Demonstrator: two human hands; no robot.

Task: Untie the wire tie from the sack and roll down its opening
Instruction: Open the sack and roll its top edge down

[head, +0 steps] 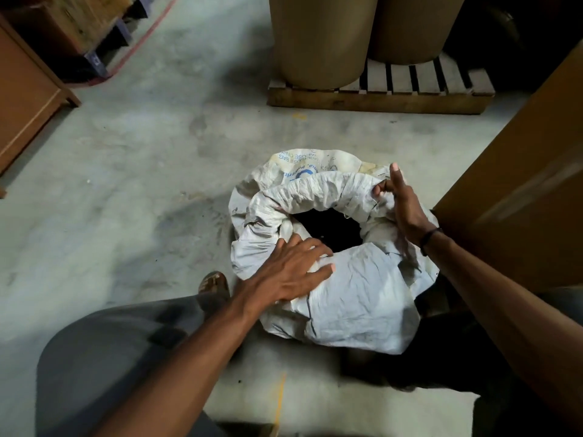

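A white woven sack (356,298) stands on the concrete floor between my legs. Its mouth is open, and the rim (318,192) is rolled into a thick ring around a dark opening (328,230). My left hand (293,266) lies flat on the near left side of the rim, fingers spread. My right hand (402,203) is at the far right of the rim, fingers curled around the rolled fabric and thumb pointing up. I see no wire tie.
A wooden pallet (378,93) with two large brown drums (321,36) stands behind the sack. A big cardboard box (517,190) sits close on the right. A brown wooden cabinet (25,96) is at the left. My sandalled foot (214,287) is beside the sack.
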